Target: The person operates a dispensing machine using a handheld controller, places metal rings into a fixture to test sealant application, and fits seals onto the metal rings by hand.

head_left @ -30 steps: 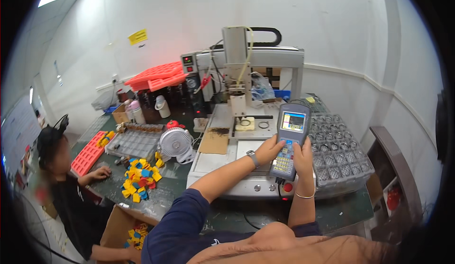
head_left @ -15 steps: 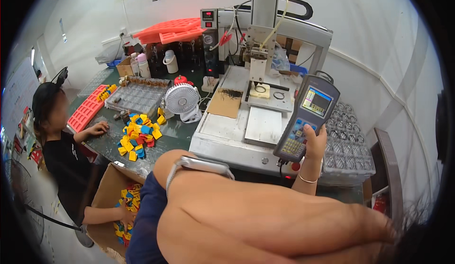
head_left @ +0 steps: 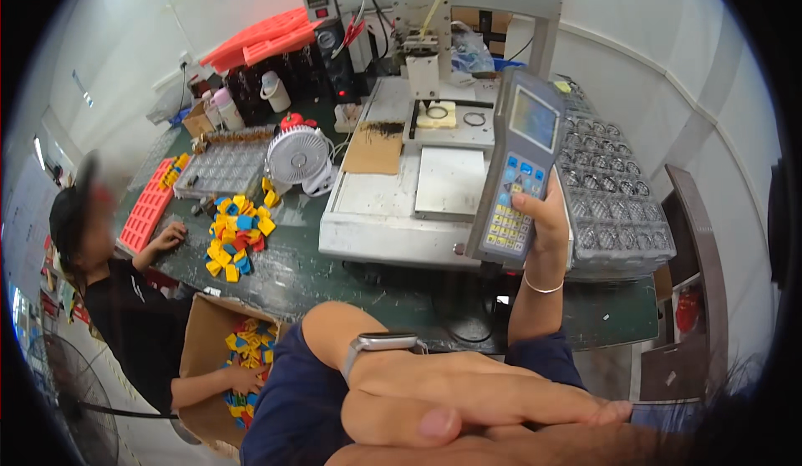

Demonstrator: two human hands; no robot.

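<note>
My right hand (head_left: 545, 219), with a thin bracelet at the wrist, grips a grey handheld controller (head_left: 520, 173). Its thumb lies on the edge of the blue and yellow keypad, below a small screen. Very near the camera, my left hand (head_left: 476, 399) spreads large across the lower part of the view, a watch (head_left: 386, 342) on its wrist. Its fingers stretch out toward the right, and nothing shows in its grasp. Behind the controller stands a white benchtop machine (head_left: 384, 236) with an upright head (head_left: 423, 69) above a small plate holding dark rings (head_left: 474, 119).
A co-worker (head_left: 125, 315) at the left reaches into a cardboard box (head_left: 200, 332) of coloured plastic pieces. More pieces (head_left: 234, 236) lie heaped on the green table (head_left: 292, 286), near a white fan (head_left: 299, 155) and red trays (head_left: 150, 207). Stacked clear trays (head_left: 618, 207) stand right of the machine.
The view has shifted, so the machine sits higher. My right hand has brought the controller lower and slightly left, its screen now dimmer. My left hand has come further into view, showing its thumb.
</note>
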